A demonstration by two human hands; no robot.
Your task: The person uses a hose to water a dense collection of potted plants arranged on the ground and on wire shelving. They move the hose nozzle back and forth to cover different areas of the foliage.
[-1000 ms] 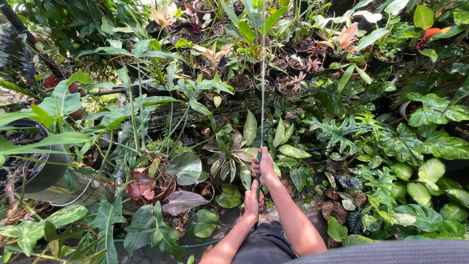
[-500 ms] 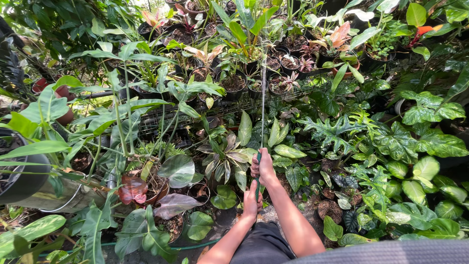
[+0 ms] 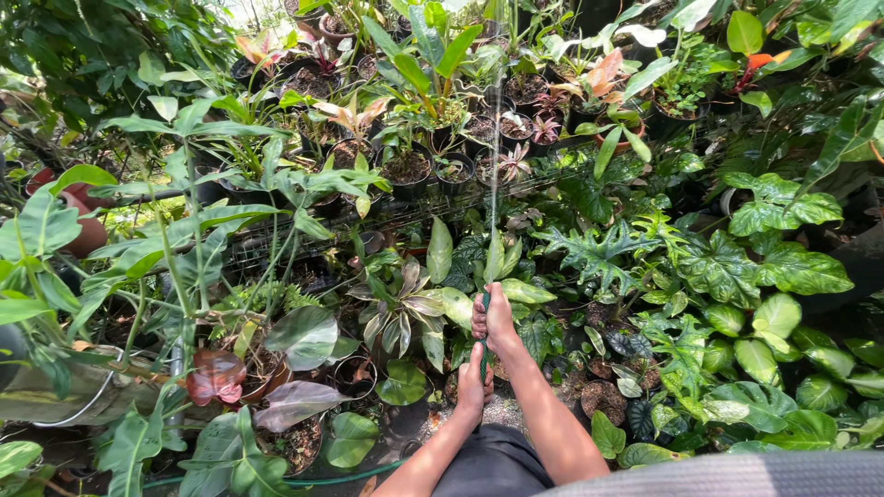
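Both my hands grip a dark green garden hose [image 3: 482, 354] held upright in front of me. My right hand [image 3: 495, 319] closes around its top end, thumb over the opening. My left hand [image 3: 473, 385] holds it lower down. A thin jet of water [image 3: 494, 156] shoots up and away from the hose end over small black pots [image 3: 407, 168] of plants on a wire rack farther off. Leafy potted plants stand close around both hands.
Dense potted foliage fills the view: a reddish-leaved plant [image 3: 217, 375] at lower left, broad green leaves [image 3: 775, 258] at right. A green hose line [image 3: 313, 479] lies on the ground at the bottom. A terracotta pot [image 3: 78, 221] sits at far left.
My view has shifted slightly to the left. Both hands keep the same grip on the hose, and the water jet still sprays toward the far pots.
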